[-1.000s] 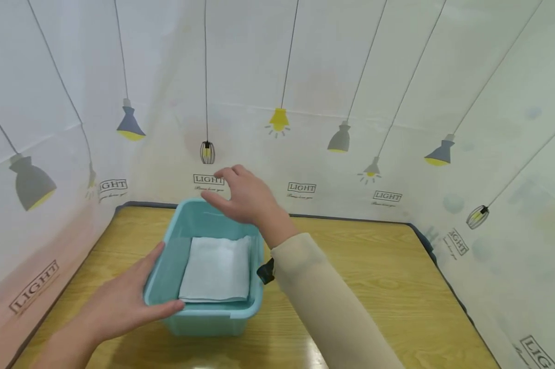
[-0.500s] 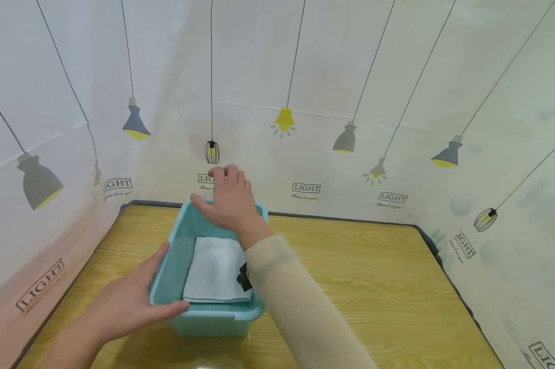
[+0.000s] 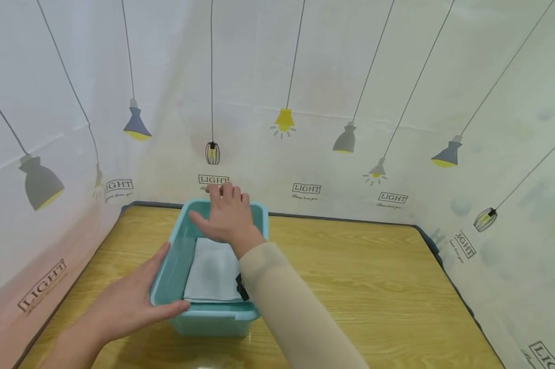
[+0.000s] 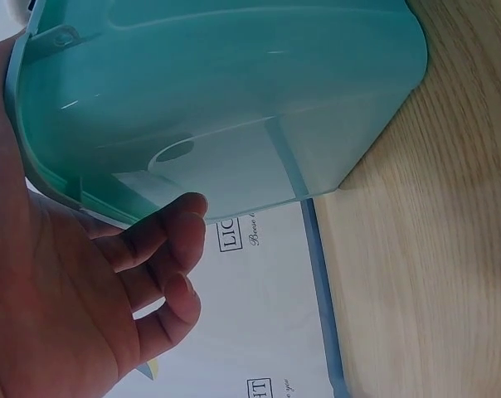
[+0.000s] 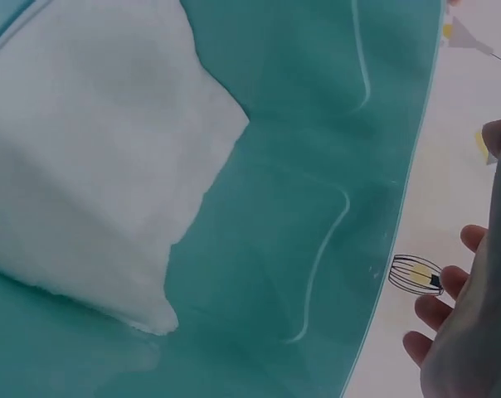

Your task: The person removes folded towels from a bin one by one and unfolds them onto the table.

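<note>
Resting flat on tub [image 3: 176, 266] side – L hand [image 3: 125, 302]; R hand [image 3: 226, 215] hovers over far rim, fingers loose.

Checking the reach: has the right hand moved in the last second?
Yes. The right hand has dropped toward the far rim of the bin; it now sits below the LIGHT label it overlapped before.

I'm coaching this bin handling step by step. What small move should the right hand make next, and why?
Probably lower the right hand onto the teal bin's far rim: it hovers open above it, while the left hand already rests on the near-left corner.
</note>
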A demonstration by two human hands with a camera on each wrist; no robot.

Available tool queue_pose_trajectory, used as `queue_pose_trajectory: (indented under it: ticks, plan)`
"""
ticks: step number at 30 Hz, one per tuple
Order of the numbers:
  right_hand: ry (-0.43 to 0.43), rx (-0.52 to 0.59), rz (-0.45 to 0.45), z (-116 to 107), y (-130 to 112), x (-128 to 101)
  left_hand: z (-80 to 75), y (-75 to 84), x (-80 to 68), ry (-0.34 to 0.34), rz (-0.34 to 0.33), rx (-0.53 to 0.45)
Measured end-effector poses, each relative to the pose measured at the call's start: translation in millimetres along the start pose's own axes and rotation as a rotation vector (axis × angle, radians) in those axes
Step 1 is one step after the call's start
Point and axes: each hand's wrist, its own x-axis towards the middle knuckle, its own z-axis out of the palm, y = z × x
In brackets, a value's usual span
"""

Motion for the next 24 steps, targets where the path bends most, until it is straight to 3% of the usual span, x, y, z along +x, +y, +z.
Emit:
queue_pose_trajectory:
  ticks: [12, 18, 24]
  plan:
    - [-0.247, -0.073, -0.018, 20.8, -2.4, 0.9, 1.1, -1.1, -0.5, 0.013, 0.005, 0.009]
    - [-0.297, -0.055, -0.014, 35.5, -7.9, 2.5, 0.4, -1.9, 0.6, 0.002, 0.010, 0.000]
    - [-0.407, -0.024, 0.051, 58.9, -10.6, 6.9, -1.6, 0.0, 1.2, -0.014, 0.000, 0.002]
